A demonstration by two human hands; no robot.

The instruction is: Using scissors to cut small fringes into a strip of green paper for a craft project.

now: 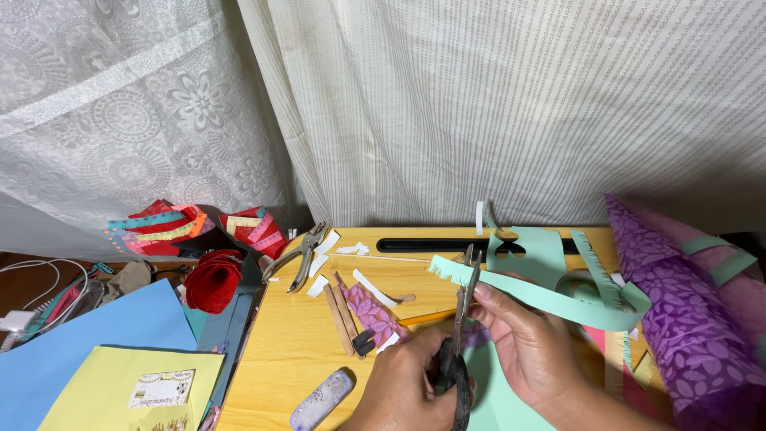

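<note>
The left hand (407, 383) is closed through the black handles of a pair of scissors (463, 319), whose blades point up and away and meet the edge of a long mint-green paper strip (550, 299). The right hand (531, 347) pinches that strip just beside the blades, thumb on top, keeping it taut; the two hands sit close together over the near edge of the table. The strip's free end to the left of the blades already shows a short run of fine fringe cuts, while the long part curving off to the right past the right hand looks uncut along most of its edge, so by my reading the fringing is only at its beginning. Another mint piece with a fringed edge lies further back on the wooden table (295, 351). Also on the table are white paper slivers, wooden craft sticks (341, 319), a patterned pink scrap, a metal hole punch (303, 251) near the far left corner, and a pale glue stick (321, 399) at the near edge. A purple patterned roll (678, 319) leans in from the right. Left of the table lie blue and yellow paper sheets (104, 359), a red paper rose (214, 279) and fringed coloured decorations. White lace and striped curtains (479, 104) hang behind.
</note>
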